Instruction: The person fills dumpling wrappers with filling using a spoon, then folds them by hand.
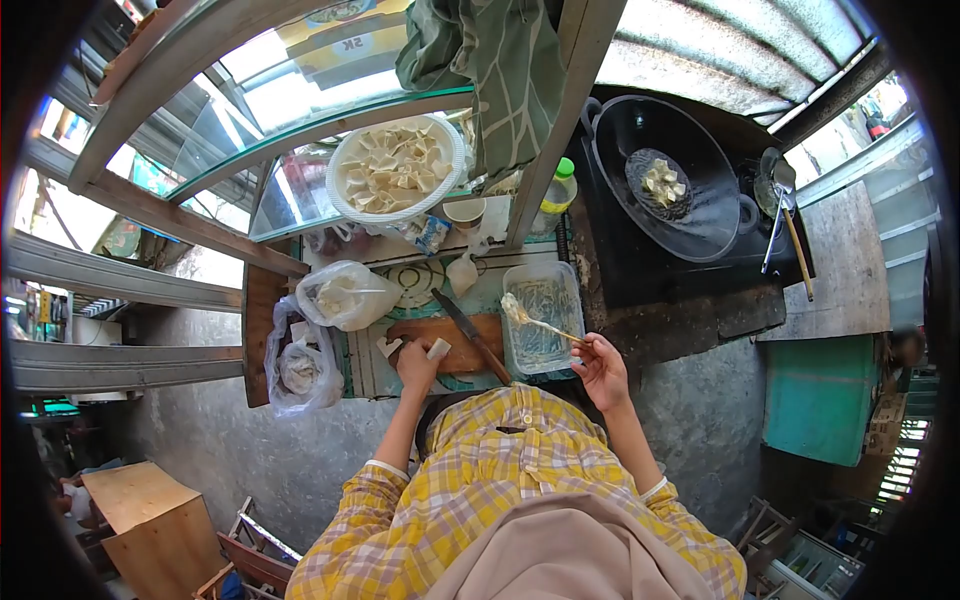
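My left hand [415, 367] is closed at the left part of a wooden cutting board [460, 336], with a pale, flat dough wrapper [439, 349] sticking out from its fingers. Another white piece [389, 346] shows just left of the fingers. A knife [470, 333] lies slantwise across the board. My right hand [601, 370] pinches the handle of a spoon [550, 328]. On the spoon's bowl sits a lump of pale, sticky filling [514, 308], above a clear plastic tub [572, 290] whose bottom is smeared with the same kind of paste.
A white basket [335, 185] full of folded dough pieces stands behind the board. Plastic bags [347, 295] lie at left. A large wok [715, 190] holds similar pieces on a skimmer [668, 205]. Right of it are long-handled utensils [786, 215]; a green-capped bottle [558, 195] stands nearer.
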The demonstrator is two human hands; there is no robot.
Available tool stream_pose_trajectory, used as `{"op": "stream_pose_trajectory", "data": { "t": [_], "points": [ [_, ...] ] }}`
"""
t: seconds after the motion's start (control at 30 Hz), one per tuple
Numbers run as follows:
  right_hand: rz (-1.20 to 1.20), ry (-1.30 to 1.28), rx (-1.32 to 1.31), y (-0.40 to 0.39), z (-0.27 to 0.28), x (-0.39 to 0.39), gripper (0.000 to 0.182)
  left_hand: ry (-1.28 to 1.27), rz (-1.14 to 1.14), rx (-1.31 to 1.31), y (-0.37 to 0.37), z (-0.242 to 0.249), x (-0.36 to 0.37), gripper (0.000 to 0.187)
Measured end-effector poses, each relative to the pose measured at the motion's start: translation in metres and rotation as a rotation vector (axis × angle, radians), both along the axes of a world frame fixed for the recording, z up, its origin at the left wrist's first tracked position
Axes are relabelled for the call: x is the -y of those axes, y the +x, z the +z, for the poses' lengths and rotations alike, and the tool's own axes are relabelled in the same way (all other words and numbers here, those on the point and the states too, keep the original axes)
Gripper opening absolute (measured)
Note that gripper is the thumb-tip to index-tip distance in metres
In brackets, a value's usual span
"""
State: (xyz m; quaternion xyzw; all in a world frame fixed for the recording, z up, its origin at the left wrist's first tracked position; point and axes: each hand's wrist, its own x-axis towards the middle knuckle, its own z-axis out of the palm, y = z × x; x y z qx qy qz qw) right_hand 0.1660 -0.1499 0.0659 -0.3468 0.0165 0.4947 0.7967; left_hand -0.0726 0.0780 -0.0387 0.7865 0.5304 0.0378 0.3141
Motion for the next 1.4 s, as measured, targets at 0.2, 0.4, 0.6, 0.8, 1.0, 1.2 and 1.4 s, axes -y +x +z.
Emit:
{"op": "stream_pose_trajectory", "data": {
  "t": [0.2,0.4,0.6,0.8,1.0,1.2,1.4],
  "points": [
    [0.121,-0.167,0.125,-0.004,0.002,-0.006,0.026,-0.192,-0.037,0.166,0.013,0.006,-0.004,0.025],
    [0.308,-0.243,0.156,-0.015,0.012,-0.009,0.034,-0.894,0.121,0.737,0.059,0.039,0.006,0.027],
    [0.195,-0.390,0.534,-0.010,0.008,-0.006,0.022,-1.175,0.141,0.849,0.109,0.086,0.019,0.038],
    [-0.046,-0.440,1.014,-0.013,0.034,-0.016,0.010,-1.196,0.071,1.028,0.135,0.124,0.028,0.037],
    [-0.120,-0.454,1.024,-0.017,0.035,-0.015,0.009,-1.203,0.043,1.145,0.136,0.146,0.033,0.035],
    [-0.144,-0.464,1.080,-0.018,0.033,-0.017,0.008,-1.284,0.048,1.170,0.135,0.163,0.042,0.034],
    [-0.216,-0.440,1.153,-0.020,0.032,-0.016,0.007,-1.313,0.093,1.196,0.133,0.162,0.047,0.032]
  ]
}}
